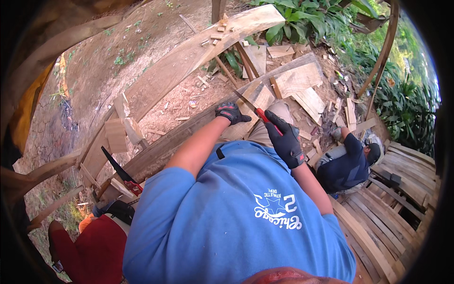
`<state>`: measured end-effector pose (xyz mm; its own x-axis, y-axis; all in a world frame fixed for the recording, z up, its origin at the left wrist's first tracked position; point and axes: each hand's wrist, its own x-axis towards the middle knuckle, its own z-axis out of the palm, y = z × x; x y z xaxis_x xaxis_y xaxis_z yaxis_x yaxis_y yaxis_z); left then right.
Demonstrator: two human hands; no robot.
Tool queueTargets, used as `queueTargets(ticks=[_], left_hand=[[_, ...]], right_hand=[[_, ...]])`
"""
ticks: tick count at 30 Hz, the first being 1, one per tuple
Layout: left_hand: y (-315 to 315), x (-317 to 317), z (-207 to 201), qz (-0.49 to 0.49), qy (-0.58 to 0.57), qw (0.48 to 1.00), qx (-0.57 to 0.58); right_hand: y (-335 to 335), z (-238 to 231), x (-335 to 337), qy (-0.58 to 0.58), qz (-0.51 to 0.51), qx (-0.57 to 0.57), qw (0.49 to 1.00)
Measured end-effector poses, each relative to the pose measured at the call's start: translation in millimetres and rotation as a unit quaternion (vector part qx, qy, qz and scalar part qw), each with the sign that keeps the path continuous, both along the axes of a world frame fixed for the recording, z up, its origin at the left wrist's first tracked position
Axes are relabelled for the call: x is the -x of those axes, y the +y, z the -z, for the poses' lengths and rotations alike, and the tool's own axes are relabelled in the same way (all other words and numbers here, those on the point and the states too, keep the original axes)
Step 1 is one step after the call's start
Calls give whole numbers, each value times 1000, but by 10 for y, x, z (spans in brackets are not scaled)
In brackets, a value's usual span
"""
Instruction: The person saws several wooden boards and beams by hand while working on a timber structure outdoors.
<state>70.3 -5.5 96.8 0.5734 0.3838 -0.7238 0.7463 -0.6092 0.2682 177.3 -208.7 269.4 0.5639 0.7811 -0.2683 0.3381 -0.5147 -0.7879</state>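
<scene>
My right hand [285, 139], in a black glove with red trim, is closed round the red handle of a handsaw [263, 116]. The saw's thin blade points away and to the left, lying over a pale wooden board [260, 96]. My left hand [231, 113], gloved the same way, grips the board just left of the blade, thumb spread across its face and fingers curled at its edge. Beneath the board runs a long weathered beam [184, 130]. How deep the blade sits in the wood cannot be made out.
A second saw [124, 174] with a red handle stands at the left. A long plank [189, 54] with small offcuts slopes across the far side. A crouching co-worker [347, 161] is at the right by stacked planks [378, 215]. Red cloth [94, 251] shows lower left.
</scene>
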Motion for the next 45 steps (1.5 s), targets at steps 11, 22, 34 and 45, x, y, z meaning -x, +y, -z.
queueTargets(ticks=[11, 22, 34, 45], left_hand=[[-31, -126, -62, 31, -18, 999, -37], [-27, -226, -73, 78, -5, 997, -24], [-417, -154, -36, 75, -99, 984, -130], [-77, -108, -261, -3, -225, 952, -206]], right_hand=[[-838, -845, -71, 46, -1, 72, 996], [-482, -1302, -115, 20, 21, 89, 996], [58, 106, -153, -19, -6, 22, 1000], [278, 62, 27, -27, -13, 10, 999]])
